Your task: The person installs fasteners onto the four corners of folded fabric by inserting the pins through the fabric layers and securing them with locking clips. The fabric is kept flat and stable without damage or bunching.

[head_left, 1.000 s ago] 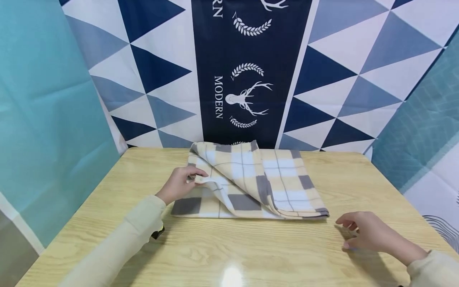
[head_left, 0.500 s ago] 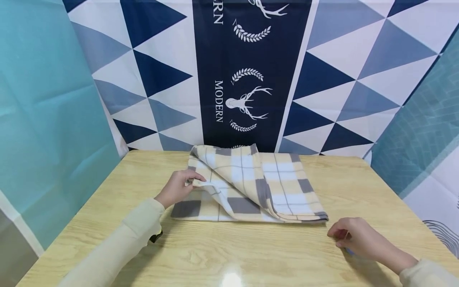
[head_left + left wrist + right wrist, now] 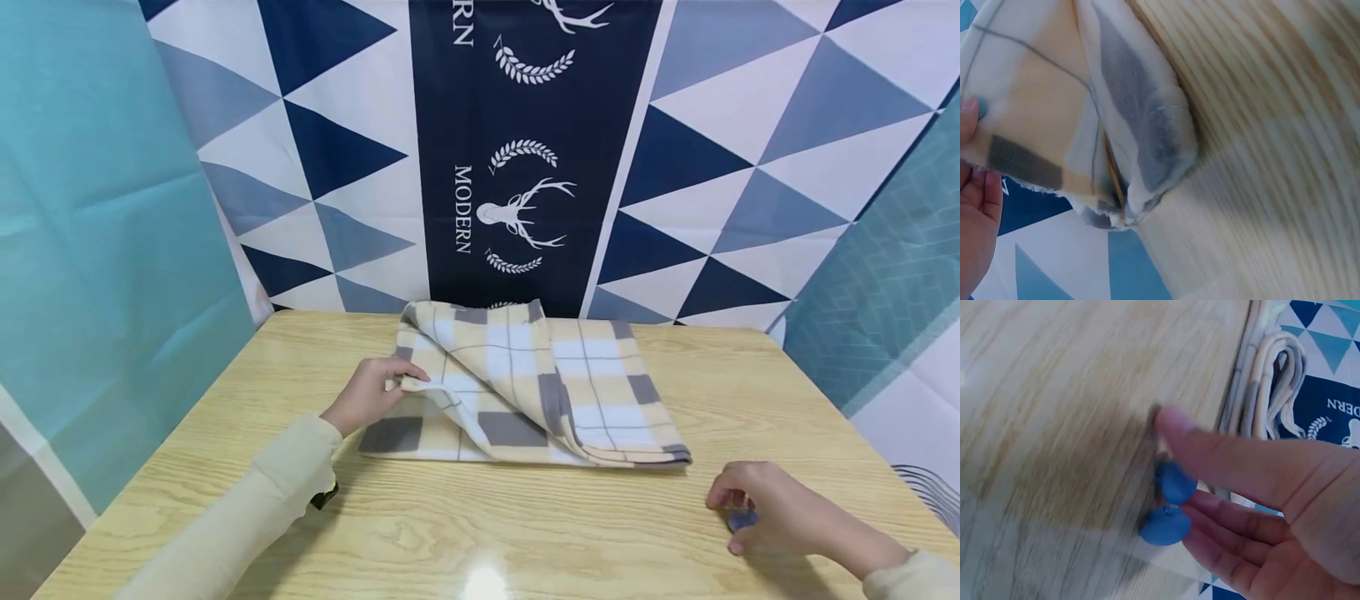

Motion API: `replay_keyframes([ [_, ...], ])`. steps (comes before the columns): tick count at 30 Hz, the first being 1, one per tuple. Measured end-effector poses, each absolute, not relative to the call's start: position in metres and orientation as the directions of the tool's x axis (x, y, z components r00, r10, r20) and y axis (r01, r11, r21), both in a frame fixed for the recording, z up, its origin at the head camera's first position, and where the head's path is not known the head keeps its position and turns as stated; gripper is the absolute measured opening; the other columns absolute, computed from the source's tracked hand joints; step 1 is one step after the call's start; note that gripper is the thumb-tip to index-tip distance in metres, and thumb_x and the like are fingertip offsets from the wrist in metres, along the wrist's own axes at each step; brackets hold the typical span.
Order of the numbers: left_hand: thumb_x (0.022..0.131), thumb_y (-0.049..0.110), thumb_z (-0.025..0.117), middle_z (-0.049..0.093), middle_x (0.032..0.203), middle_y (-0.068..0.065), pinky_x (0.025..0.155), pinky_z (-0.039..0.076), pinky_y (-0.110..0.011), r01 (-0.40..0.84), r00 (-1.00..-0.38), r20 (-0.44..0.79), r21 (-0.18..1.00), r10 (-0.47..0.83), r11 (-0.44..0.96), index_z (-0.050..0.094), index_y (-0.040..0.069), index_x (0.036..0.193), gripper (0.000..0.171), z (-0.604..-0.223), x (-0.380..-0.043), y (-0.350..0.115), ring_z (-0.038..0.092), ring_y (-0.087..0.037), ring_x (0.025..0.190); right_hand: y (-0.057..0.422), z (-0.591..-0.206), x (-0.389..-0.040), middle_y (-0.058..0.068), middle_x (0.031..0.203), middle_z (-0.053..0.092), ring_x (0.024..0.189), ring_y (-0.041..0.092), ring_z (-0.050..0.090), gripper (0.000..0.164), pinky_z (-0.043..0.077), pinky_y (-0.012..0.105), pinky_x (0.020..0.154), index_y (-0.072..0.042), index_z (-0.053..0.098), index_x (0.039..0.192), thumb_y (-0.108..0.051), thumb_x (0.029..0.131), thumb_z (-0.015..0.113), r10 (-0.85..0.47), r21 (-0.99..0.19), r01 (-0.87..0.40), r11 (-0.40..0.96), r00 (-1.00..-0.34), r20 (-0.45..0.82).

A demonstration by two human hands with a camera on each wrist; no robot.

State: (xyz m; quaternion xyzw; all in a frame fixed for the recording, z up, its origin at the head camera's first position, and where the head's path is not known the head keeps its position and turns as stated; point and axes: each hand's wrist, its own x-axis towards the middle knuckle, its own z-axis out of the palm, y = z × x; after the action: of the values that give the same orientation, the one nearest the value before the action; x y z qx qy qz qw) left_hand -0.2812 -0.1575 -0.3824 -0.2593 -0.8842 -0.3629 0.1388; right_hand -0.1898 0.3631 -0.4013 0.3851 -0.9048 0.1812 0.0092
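Note:
A plaid fleece blanket [image 3: 596,392] in cream, white and grey lies folded at the back of the table, its left part turned up in slanting folds. My left hand [image 3: 363,396] pinches the edge of its upper layer at the left and lifts it slightly. In the left wrist view, the thumb lies on the cloth [image 3: 1035,94]. Right of the blanket, my right hand [image 3: 783,508] hovers low, fingers curled round a small blue thing [image 3: 742,521]. The right wrist view shows two rounded blue pieces [image 3: 1166,526] at the fingertips, the thumb beside the upper one; blur hides their exact kind.
The table [image 3: 480,525] has a light wood-grain top. A patterned hanging [image 3: 517,108] with triangles and a deer print stands right behind its far edge. Teal sheets [image 3: 112,250] close off the left and right sides. A dark band shows under my left sleeve.
The right hand moves slightly left, then back right, with the blue thing now more visible under it. My left hand lowers the pinched edge a little and then stays nearly still.

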Motion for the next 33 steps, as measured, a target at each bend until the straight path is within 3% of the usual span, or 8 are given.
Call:
replay_keyframes([
  [5, 0.082, -0.007, 0.067, 0.075, 0.1, -0.007, 0.077, 0.055, -0.035, 0.543, -0.838, 0.425, 0.6, 0.342, 0.587, 0.075, 0.011, 0.096, 0.024, -0.388, -0.28, -0.16, 0.067, -0.021, 0.095, 0.367, -0.406, -0.19, -0.01, 0.076, 0.06, 0.069, -0.011, 0.046, 0.037, 0.041, 0.017, 0.049, -0.01, 0.064, 0.088, 0.002, 0.06, 0.084, -0.729, -0.359, -0.73, 0.581, -0.663, 0.168],
  [10, 0.082, -0.009, 0.065, 0.075, 0.1, -0.008, 0.069, 0.051, -0.029, 0.549, -0.835, 0.431, 0.607, 0.342, 0.574, 0.075, 0.011, 0.096, 0.026, -0.391, -0.279, -0.159, 0.063, -0.016, 0.085, 0.364, -0.408, -0.192, -0.009, 0.076, 0.06, 0.069, -0.011, 0.048, 0.037, 0.043, 0.016, 0.05, -0.011, 0.064, 0.084, 0.009, 0.059, 0.081, -0.726, -0.361, -0.739, 0.569, -0.657, 0.202],
  [16, 0.083, -0.008, 0.065, 0.074, 0.102, -0.009, 0.068, 0.05, -0.026, 0.546, -0.837, 0.418, 0.612, 0.352, 0.572, 0.075, 0.011, 0.098, 0.026, -0.387, -0.282, -0.16, 0.062, -0.016, 0.085, 0.342, -0.399, -0.197, -0.008, 0.076, 0.062, 0.07, -0.009, 0.055, 0.031, 0.049, 0.017, 0.053, -0.011, 0.069, 0.082, 0.006, 0.061, 0.081, -0.694, -0.325, -0.718, 0.616, -0.69, 0.208],
  [25, 0.082, -0.004, 0.069, 0.074, 0.1, -0.009, 0.074, 0.053, -0.038, 0.54, -0.841, 0.407, 0.616, 0.356, 0.573, 0.075, 0.008, 0.097, 0.019, -0.385, -0.283, -0.16, 0.06, -0.016, 0.085, 0.273, -0.371, -0.208, -0.003, 0.076, 0.07, 0.066, -0.008, 0.056, 0.015, 0.05, 0.016, 0.053, -0.009, 0.073, 0.087, -0.009, 0.074, 0.08, -0.649, -0.368, -0.662, 0.652, -0.739, 0.179],
  [29, 0.082, -0.001, 0.07, 0.075, 0.101, -0.009, 0.08, 0.054, -0.045, 0.542, -0.84, 0.395, 0.615, 0.372, 0.573, 0.075, 0.008, 0.097, 0.017, -0.384, -0.282, -0.159, 0.062, -0.018, 0.087, 0.241, -0.36, -0.216, -0.001, 0.079, 0.072, 0.067, -0.005, 0.058, 0.015, 0.052, 0.017, 0.058, -0.007, 0.074, 0.09, -0.007, 0.075, 0.079, -0.629, -0.358, -0.647, 0.674, -0.756, 0.181],
  [33, 0.083, -0.005, 0.068, 0.074, 0.102, -0.01, 0.082, 0.055, -0.043, 0.542, -0.84, 0.406, 0.614, 0.36, 0.574, 0.075, 0.009, 0.097, 0.021, -0.382, -0.283, -0.156, 0.064, -0.021, 0.091, 0.216, -0.349, -0.23, 0.0, 0.083, 0.072, 0.07, -0.001, 0.061, 0.017, 0.054, 0.017, 0.063, -0.006, 0.075, 0.092, -0.003, 0.076, 0.078, -0.62, -0.333, -0.66, 0.674, -0.75, 0.232],
])
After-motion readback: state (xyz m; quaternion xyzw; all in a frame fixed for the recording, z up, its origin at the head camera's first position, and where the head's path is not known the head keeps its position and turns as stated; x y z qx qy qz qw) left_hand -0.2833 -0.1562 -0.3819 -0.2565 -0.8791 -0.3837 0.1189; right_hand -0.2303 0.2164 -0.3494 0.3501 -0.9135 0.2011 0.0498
